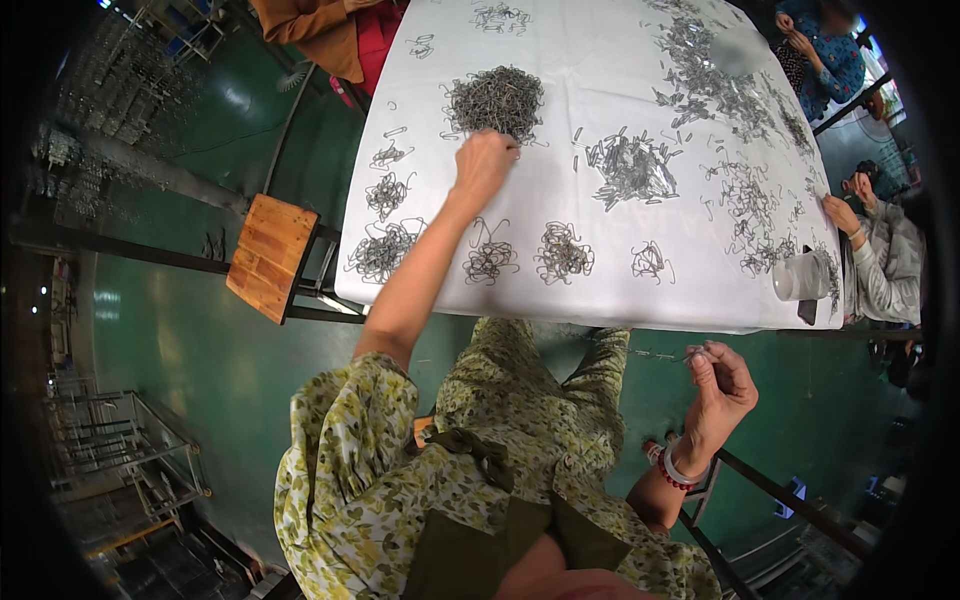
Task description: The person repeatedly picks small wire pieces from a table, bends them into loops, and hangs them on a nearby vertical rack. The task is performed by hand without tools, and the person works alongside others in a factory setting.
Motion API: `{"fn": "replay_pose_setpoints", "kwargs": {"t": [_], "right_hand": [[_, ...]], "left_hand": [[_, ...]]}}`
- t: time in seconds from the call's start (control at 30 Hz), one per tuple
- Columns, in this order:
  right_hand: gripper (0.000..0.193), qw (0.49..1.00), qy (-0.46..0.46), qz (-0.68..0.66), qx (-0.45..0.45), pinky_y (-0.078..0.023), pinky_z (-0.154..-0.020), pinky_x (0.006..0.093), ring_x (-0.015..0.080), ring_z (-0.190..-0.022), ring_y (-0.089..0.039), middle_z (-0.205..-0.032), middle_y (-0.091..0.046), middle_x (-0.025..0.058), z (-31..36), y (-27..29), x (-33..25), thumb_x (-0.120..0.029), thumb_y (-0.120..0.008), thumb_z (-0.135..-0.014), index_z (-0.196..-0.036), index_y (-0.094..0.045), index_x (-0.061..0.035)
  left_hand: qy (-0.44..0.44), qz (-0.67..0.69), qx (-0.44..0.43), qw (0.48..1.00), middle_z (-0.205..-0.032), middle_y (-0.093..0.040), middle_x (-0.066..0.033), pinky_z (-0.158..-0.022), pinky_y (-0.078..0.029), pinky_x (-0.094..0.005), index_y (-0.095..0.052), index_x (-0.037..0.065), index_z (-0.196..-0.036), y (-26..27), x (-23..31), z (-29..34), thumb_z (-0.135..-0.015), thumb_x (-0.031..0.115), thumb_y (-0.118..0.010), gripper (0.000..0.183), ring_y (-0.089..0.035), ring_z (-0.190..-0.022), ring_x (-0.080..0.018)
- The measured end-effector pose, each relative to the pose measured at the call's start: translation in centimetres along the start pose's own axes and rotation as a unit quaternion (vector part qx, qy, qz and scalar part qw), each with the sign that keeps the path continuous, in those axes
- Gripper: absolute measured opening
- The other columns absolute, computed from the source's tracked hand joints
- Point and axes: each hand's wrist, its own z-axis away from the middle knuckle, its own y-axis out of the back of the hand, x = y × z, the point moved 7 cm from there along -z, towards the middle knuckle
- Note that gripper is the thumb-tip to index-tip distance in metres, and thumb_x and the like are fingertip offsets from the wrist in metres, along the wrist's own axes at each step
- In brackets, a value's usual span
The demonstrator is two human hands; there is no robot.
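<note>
The left hand (pixel 484 160) reaches out over the white-covered worktop (pixel 600 60) with its fingers curled down into the near edge of a dense heap of small wire clips (pixel 495 100), lying toward twelve o'clock from the person; whether anything is pinched there I cannot tell. The right hand (pixel 718 385) is held off the worktop's near edge at about four o'clock, fingers closed together on a thin wire piece (pixel 672 355) that points toward nine o'clock. These clips look light, stiff and springy, and they snag on one another, so a pinch at the edge of the heap should lift a few without dragging a clump. Counted: one dense dark heap, one looser heap of straighter pieces (pixel 630 168) at its three o'clock side, about seven tangled looped bunches (pixel 563 252) nearer the person, and a long scatter (pixel 735 100) along the right side, too many to count. A white cup (pixel 800 277) stands near the right corner, and a wooden stool (pixel 270 255) is off the worktop's left edge.
</note>
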Motion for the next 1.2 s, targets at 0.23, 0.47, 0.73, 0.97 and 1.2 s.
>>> {"fn": "replay_pose_setpoints", "kwargs": {"t": [0.23,0.47,0.73,0.97,1.2], "right_hand": [[0.012,0.995,-0.037,0.078,0.042,-0.046,-0.060,0.0215,0.0099,-0.068,-0.057,-0.077,-0.065,0.0065,0.1,1.5,0.5,0.006,-0.069,-0.077,-0.088,-0.066,0.0077],[0.020,0.999,-0.015,0.005,0.047,-0.046,-0.052,0.0201,0.0099,-0.060,-0.058,-0.085,-0.070,0.0128,-1.3,0.8,1.3,0.004,-0.068,-0.080,-0.100,-0.067,0.0068],[0.021,0.999,0.004,-0.002,0.047,-0.044,-0.053,0.0178,0.0077,-0.065,-0.060,-0.085,-0.071,0.0099,-1.5,2.2,3.1,0.002,-0.069,-0.080,-0.101,-0.068,0.0032],[0.019,0.999,-0.038,-0.018,0.027,-0.050,-0.062,0.0192,0.0079,-0.075,-0.064,-0.085,-0.071,0.0069,-1.4,1.4,4.6,-0.001,-0.068,-0.082,-0.102,-0.069,-0.0007],[0.021,0.999,-0.025,-0.012,0.042,-0.049,-0.061,0.0192,0.0060,-0.072,-0.062,-0.082,-0.071,0.0054,-1.0,0.9,4.4,-0.001,-0.068,-0.082,-0.103,-0.069,-0.0015]], "left_hand": [[-0.109,-0.243,-0.060,0.962,-0.095,-0.063,-0.0190,-0.075,-0.055,-0.0432,-0.069,0.001,-0.079,-6.0,-2.0,-2.4,-0.071,0.005,-0.062,0.011,-0.061,-0.093,-0.0349],[-0.136,-0.128,0.003,0.983,-0.087,-0.066,-0.0160,-0.070,-0.052,-0.0456,-0.066,0.002,-0.085,-2.3,0.1,-0.7,-0.086,0.012,-0.057,0.014,-0.064,-0.082,-0.0337],[0.016,0.371,-0.191,0.908,-0.086,-0.068,-0.0116,-0.066,-0.053,-0.0281,-0.067,-0.001,-0.100,-3.6,8.9,4.0,-0.087,0.010,-0.064,0.017,-0.064,-0.075,-0.0161],[-0.030,0.577,-0.308,0.756,-0.092,-0.066,-0.0070,-0.071,-0.054,-0.0266,-0.067,0.001,-0.094,-2.5,22.9,11.8,-0.086,0.009,-0.066,0.012,-0.063,-0.085,-0.0129],[-0.099,0.509,-0.246,0.819,-0.105,-0.058,-0.0070,-0.078,-0.052,-0.0272,-0.065,0.000,-0.095,-2.5,24.2,12.5,-0.085,0.009,-0.067,0.013,-0.061,-0.088,-0.0137]]}}
